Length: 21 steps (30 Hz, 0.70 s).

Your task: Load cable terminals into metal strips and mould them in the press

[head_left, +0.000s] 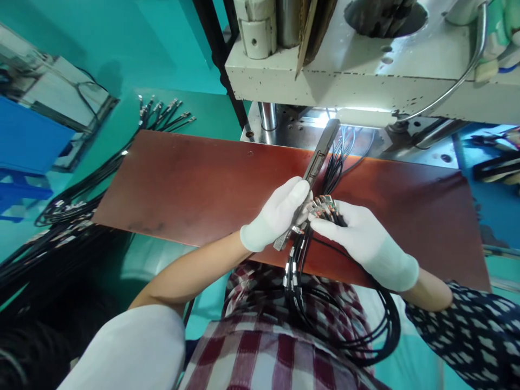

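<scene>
Our left hand (280,211) is curled around a long, narrow grey metal bar (324,147) with a grooved face, slanting from just inside the near edge of the tabletop (195,184) rightward past its far edge. Our right hand (361,238), fingers bunched, grips black cables (390,327) by silver connectors (324,203) pointing toward the bar.

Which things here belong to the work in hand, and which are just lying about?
Work in hand:
grey metal bar, in the left hand
black cables with metal connectors, at the right hand
brown board, beneath both hands
machine, probably: thin wires reach toward it

Lying about, apparently:
cable bundle, far left
blue stool, far left
</scene>
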### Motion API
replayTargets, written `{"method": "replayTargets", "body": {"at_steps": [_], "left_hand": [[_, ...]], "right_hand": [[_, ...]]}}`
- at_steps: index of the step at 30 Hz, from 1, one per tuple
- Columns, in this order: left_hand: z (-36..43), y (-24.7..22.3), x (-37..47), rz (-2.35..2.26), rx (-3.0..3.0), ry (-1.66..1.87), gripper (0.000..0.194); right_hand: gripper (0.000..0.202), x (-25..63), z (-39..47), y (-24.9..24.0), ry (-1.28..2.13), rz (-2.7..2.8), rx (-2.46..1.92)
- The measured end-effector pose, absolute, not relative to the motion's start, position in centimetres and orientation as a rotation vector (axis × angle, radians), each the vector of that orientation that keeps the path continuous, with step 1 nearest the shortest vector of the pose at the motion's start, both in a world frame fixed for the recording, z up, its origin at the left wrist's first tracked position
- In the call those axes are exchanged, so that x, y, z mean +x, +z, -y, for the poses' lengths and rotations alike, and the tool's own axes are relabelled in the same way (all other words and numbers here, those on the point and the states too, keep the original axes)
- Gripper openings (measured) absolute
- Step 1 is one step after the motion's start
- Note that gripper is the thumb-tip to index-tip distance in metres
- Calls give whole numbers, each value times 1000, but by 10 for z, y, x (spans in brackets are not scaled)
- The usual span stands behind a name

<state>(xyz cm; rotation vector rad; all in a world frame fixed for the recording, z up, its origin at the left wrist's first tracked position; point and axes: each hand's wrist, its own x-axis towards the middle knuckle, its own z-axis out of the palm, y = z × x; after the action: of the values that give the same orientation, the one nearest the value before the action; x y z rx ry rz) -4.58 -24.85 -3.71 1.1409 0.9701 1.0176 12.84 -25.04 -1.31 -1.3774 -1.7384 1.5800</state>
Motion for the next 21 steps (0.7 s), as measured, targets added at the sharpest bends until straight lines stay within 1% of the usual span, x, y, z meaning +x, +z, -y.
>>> {"method": "replayTargets", "body": {"at_steps": [4,9,12,14,16,18,21], "left_hand": [[248,-38,-48,-966,1152,1007,47],[247,-37,-50,-1002,1162,1000,47],[247,-38,-51,-1003,1150,997,46],[247,-39,-51,-1012,1136,995,47],[246,-41,-51,-1015,1119,1002,49],[246,-43,-51,-1013,1105,1008,51],[246,-43,-51,-1009,1099,1019,51]], "right_hand": [[27,131,248,-15,1670,1742,-1372],[24,128,246,-14,1750,1755,-1361],[33,124,246,-12,1791,1692,-1471],[39,120,246,-11,1732,1702,-1532],[36,117,246,-9,1621,1759,-1551],[30,114,245,-8,1552,1799,-1552],[25,110,243,-7,1569,1780,-1561]]}}
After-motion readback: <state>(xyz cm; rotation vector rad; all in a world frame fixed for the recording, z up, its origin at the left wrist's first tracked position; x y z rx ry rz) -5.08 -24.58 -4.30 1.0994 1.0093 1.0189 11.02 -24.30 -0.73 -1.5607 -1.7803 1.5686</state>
